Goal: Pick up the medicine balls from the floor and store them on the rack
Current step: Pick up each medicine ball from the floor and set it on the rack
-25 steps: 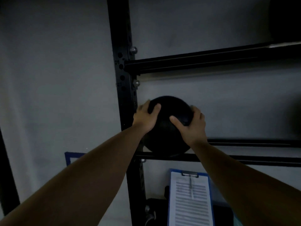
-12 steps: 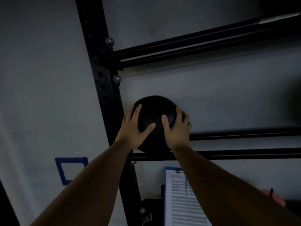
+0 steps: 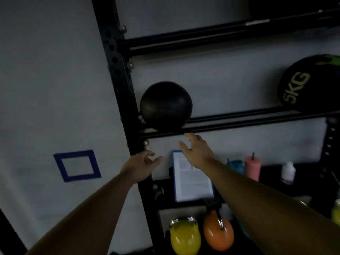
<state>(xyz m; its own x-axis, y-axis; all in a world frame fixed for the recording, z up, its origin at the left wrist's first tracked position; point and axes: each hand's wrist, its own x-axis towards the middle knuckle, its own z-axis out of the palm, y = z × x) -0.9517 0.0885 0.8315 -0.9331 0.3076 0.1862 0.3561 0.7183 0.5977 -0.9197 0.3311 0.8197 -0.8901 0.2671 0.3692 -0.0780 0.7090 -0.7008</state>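
A plain black medicine ball (image 3: 166, 105) rests on the two rails of the black rack (image 3: 239, 124), tight against the rack's left upright (image 3: 117, 74). A bigger black ball marked 5KG (image 3: 311, 85) sits on the same rails at the far right. My left hand (image 3: 140, 167) hangs below the rails, fingers apart, holding nothing. My right hand (image 3: 196, 150) is just under the front rail, also spread and holding nothing. Neither hand touches the ball.
A blue clipboard (image 3: 192, 178) with paper leans on the shelf below. Beside it stand a pink bottle (image 3: 252, 168) and a white bottle (image 3: 288, 172). A yellow kettlebell (image 3: 184, 237) and an orange kettlebell (image 3: 218, 233) sit lower. A blue tape square (image 3: 77, 165) marks the wall.
Both hands have let go of the black ball and dropped below the rails. The ball stays on the rack. The view has tilted down and right, revealing the 5KG ball.
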